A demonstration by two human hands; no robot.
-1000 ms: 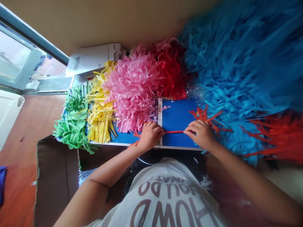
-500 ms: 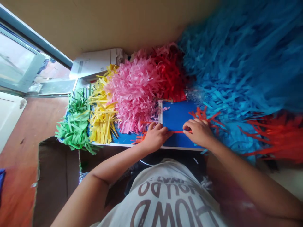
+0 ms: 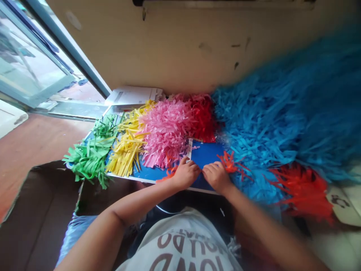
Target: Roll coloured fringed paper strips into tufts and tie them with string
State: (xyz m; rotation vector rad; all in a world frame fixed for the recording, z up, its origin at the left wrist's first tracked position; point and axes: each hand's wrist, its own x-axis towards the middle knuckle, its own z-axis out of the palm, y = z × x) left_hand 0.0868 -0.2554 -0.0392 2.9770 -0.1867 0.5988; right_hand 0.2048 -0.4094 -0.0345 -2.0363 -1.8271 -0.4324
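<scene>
An orange-red paper tassel has its fringe (image 3: 229, 162) spread beyond my right hand (image 3: 216, 175). More orange fringe (image 3: 170, 172) shows left of my left hand (image 3: 186, 173). Both hands are closed, their fingertips almost meeting over the front of the blue tabletop (image 3: 201, 154). The middle of the tassel runs between them, mostly hidden by my fingers. Just behind my left hand lies a heap of pink fringed paper (image 3: 166, 131). A large mass of blue fringed paper (image 3: 256, 131) rises beyond my right hand.
Yellow fringes (image 3: 126, 150) and green fringes (image 3: 94, 158) lie at the left, red fringes (image 3: 203, 120) at the back. Another orange-red bunch (image 3: 306, 192) hangs at the right. White papers (image 3: 135, 96) are stacked by the wall. A cardboard box (image 3: 36, 203) stands below left.
My right hand has moved left, close to my left hand, covering the orange strip stretched between them before. The head view has tilted up, showing more wall.
</scene>
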